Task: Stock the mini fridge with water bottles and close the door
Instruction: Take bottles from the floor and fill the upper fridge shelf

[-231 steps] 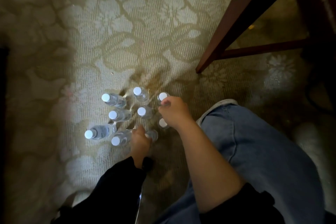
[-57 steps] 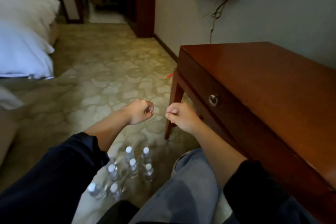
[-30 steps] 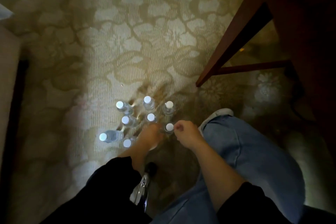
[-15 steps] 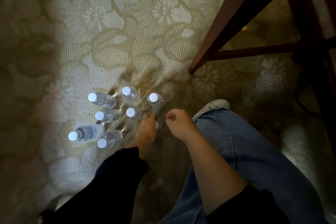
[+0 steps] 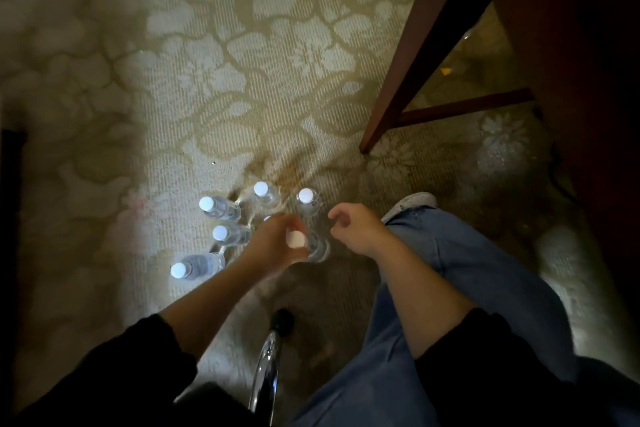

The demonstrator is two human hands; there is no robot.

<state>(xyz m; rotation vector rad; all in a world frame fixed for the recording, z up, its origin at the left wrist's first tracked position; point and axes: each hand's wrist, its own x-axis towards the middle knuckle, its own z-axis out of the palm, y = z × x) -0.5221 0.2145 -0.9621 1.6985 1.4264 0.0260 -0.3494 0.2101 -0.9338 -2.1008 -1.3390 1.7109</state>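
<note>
Several clear water bottles with white caps stand in a cluster on the patterned carpet, among them a back-left bottle (image 5: 218, 207), a back-middle bottle (image 5: 265, 192) and a back-right bottle (image 5: 306, 199). My left hand (image 5: 275, 244) grips the nearest bottle (image 5: 317, 248) just under its cap. A further cap is half hidden behind that hand. My right hand (image 5: 353, 225) hovers just right of the held bottle, fingers loosely curled and holding nothing. The mini fridge is out of view.
A dark wooden desk leg (image 5: 405, 73) and its crossbar (image 5: 464, 107) stand to the right of the bottles. My jeans-clad leg (image 5: 450, 288) and white shoe (image 5: 410, 201) lie beside my right hand. A chrome chair leg (image 5: 266, 367) rises near the bottom centre.
My left hand has moved onto the nearest bottle and closed round its neck; its cap now looks larger and nearer. My right hand stays beside it, holding nothing.
</note>
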